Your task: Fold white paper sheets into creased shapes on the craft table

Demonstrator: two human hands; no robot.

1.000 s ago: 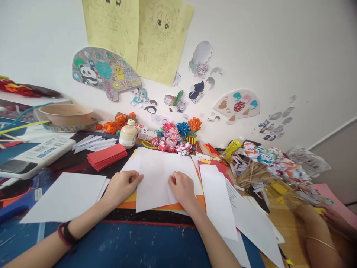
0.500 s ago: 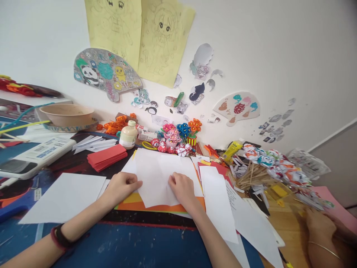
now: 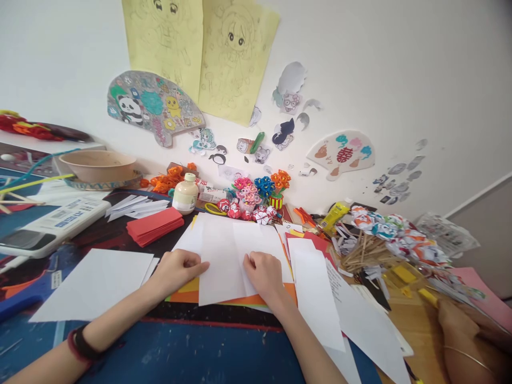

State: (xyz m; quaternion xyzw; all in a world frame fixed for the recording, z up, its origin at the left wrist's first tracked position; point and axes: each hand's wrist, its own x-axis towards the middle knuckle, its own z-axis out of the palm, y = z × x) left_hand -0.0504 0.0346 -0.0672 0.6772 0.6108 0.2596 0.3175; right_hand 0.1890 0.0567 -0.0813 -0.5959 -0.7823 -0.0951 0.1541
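Note:
A creased white sheet (image 3: 224, 266) lies over a stack of white and coloured paper, its orange edge (image 3: 192, 294) showing below. My left hand (image 3: 182, 269) is closed at the sheet's left edge, with thumb and bent fingers pinching it. On the right part of the same sheet, my right hand (image 3: 262, 272) has its fingers curled and pressed together, gripping the paper. A fold line runs down the sheet between the hands. Another white sheet (image 3: 96, 282) lies left of my left hand, and white strips of paper (image 3: 316, 293) lie right of my right hand.
Behind the stack stand a glue bottle (image 3: 185, 194), red paper (image 3: 155, 226) and paper flowers (image 3: 248, 193). A blue tool (image 3: 36, 285) and a white device (image 3: 52, 226) are at left. Sticks (image 3: 362, 253) lie at right, near another person's hand (image 3: 458, 320).
The white sheet has turned slightly and its lower left corner has come down and left. Both my hands have shifted slightly right. The other person's hand has moved, and a yellow item now shows beside it.

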